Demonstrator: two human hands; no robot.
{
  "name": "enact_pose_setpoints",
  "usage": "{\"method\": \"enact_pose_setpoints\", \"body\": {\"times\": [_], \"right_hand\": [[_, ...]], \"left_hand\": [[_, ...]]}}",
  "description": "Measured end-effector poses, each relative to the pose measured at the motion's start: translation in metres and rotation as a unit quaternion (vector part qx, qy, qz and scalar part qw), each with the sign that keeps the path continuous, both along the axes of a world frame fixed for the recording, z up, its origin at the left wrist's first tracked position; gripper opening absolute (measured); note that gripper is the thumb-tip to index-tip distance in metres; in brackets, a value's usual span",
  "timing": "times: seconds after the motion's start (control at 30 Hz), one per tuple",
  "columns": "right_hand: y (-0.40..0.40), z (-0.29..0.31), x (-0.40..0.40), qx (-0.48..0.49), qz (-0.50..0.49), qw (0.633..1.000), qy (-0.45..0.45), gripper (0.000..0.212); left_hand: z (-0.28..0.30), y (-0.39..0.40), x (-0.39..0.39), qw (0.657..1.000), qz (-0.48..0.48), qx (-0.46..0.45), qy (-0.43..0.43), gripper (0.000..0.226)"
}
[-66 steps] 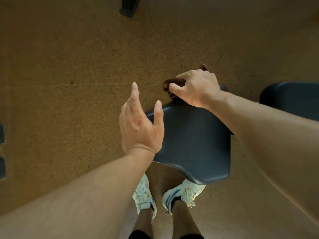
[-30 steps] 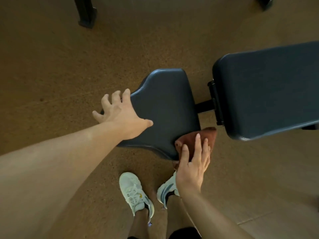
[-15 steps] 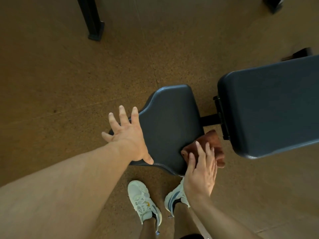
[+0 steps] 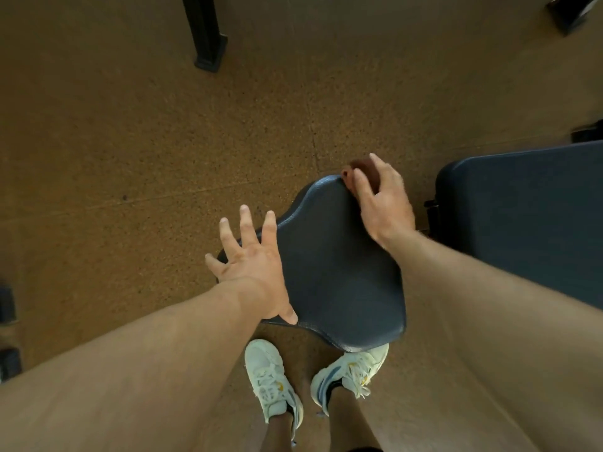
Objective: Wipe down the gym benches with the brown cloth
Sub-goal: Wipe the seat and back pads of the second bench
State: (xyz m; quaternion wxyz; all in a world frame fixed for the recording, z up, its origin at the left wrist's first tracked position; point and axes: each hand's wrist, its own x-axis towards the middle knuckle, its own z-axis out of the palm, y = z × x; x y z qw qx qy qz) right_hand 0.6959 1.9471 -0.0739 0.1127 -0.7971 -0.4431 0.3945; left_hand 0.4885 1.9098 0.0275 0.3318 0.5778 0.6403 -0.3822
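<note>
A dark padded bench seat (image 4: 336,275) stands just in front of my feet, with the longer back pad (image 4: 522,216) to its right. My right hand (image 4: 383,200) holds the brown cloth (image 4: 363,171) against the seat's far right corner; my fingers curl over the cloth and cover most of it. My left hand (image 4: 253,265) lies with fingers spread on the seat's left edge, thumb on the pad.
Speckled brown floor surrounds the bench. A black metal post foot (image 4: 208,37) stands on the floor at the top left, another dark foot (image 4: 574,11) at the top right. Dark objects (image 4: 8,334) sit at the left edge. My white shoes (image 4: 270,383) are below the seat.
My right hand has carried the cloth from the seat's near right edge up to its far right corner. My left hand stays spread on the seat's left edge.
</note>
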Motion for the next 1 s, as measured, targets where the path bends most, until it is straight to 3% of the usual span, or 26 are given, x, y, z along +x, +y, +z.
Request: {"method": "enact_pose_setpoints", "body": {"times": [0.1,0.17,0.3,0.43,0.6,0.7,0.77,0.9,1.0], "right_hand": [[0.015,-0.001,0.010,-0.040,-0.084,0.995,0.045,0.059],[0.016,0.005,0.006,-0.029,-0.066,0.996,0.045,0.056],[0.018,0.018,-0.010,0.033,0.027,0.999,0.000,0.049],[0.025,0.034,-0.021,0.032,0.129,0.991,-0.027,0.043],[0.028,0.057,-0.068,0.025,0.334,0.940,-0.071,0.035],[0.008,0.061,-0.115,0.027,0.376,0.923,-0.073,0.034],[-0.008,0.068,-0.141,0.039,0.359,0.931,-0.046,0.034],[-0.041,0.084,-0.170,0.083,0.368,0.926,-0.020,0.033],[-0.069,0.093,-0.173,0.085,0.422,0.902,-0.033,0.048]], "left_hand": [[-0.002,-0.001,0.001,1.000,0.000,-0.001,0.002,0.165],[-0.004,-0.001,0.000,1.000,-0.001,0.004,0.002,0.165],[-0.003,-0.002,-0.001,1.000,-0.002,0.004,-0.004,0.164],[-0.001,-0.001,0.000,1.000,0.002,0.010,-0.007,0.163],[-0.002,-0.010,-0.008,0.996,0.004,0.065,-0.065,0.158],[-0.006,-0.030,-0.028,0.961,0.106,0.193,-0.168,0.141],[-0.010,-0.065,-0.053,0.930,0.174,0.241,-0.216,0.147],[-0.010,-0.172,-0.121,0.940,0.238,0.139,-0.200,0.151],[-0.008,-0.217,-0.161,0.936,0.298,0.109,-0.153,0.150]]}}
